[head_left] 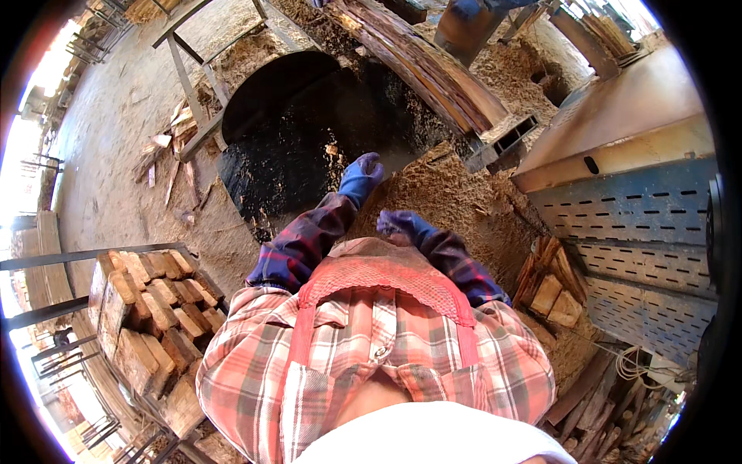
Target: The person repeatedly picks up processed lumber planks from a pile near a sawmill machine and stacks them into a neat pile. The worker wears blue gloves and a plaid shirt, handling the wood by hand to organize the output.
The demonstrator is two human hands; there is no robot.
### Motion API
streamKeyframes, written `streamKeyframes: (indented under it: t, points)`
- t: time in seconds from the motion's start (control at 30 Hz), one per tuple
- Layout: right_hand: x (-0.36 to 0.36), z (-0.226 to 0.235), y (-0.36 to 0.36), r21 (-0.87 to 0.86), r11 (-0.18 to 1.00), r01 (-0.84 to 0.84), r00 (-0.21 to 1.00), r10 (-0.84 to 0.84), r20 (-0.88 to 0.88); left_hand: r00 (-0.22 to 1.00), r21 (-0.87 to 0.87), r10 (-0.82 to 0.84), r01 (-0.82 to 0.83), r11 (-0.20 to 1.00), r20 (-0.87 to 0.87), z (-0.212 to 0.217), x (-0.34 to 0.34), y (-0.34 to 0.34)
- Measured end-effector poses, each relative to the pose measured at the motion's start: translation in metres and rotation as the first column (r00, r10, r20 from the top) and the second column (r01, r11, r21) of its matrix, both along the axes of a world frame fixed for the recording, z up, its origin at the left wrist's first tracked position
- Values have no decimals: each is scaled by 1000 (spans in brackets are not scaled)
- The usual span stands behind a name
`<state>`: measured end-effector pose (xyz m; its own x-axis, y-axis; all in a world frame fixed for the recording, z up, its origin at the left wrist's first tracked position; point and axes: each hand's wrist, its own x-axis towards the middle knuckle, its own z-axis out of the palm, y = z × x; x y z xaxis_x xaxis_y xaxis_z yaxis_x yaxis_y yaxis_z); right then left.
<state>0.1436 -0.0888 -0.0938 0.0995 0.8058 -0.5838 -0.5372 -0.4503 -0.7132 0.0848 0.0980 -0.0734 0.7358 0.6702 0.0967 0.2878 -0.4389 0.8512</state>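
My left hand (361, 178), in a blue glove, is held out over the near edge of a dark, worn plate (286, 147) strewn with wood chips. Its fingers are curled and nothing shows in them. Closer to my body, my right hand (407, 225), also gloved in blue, hovers just beyond my red apron (379, 271). Its fingers bend inward, with no object visible in them. Beyond both hands, apart from them, a long bark-edged piece of timber (425, 66) lies slanting toward a metal channel end (502, 145).
Sawdust (452, 193) is heaped beside the plate. A blue slotted metal cabinet (634, 201) stands at right. Stacked wood blocks (158, 301) sit at left in a metal rack (85, 259). Split wood (556, 290) lies at lower right, offcuts (182, 166) on the floor at left.
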Motion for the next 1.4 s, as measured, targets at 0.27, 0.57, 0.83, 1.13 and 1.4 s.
streamKeyframes:
  t: [0.27, 0.57, 0.83, 1.13, 1.4]
  points:
    - [309, 133, 118, 586, 804, -103, 493, -470, 732, 999, -492, 44, -44, 870, -12, 24, 87, 5]
    - [435, 88, 137, -282, 919, -275, 418, 378, 826, 993, -597, -64, -9, 802, -101, 28, 192, -12]
    - [457, 87, 169, -171, 932, -318, 658, 347, 668, 890, -474, -160, -70, 878, -427, 58, 257, -46]
    - [433, 48, 196, -97, 995, -2, 904, 43, 426, 882, -407, -99, -111, 907, -461, 62, 253, -46]
    - [400, 69, 200, -127, 988, -89, 842, 143, 520, 922, -451, -51, -138, 882, -383, 61, 220, -44]
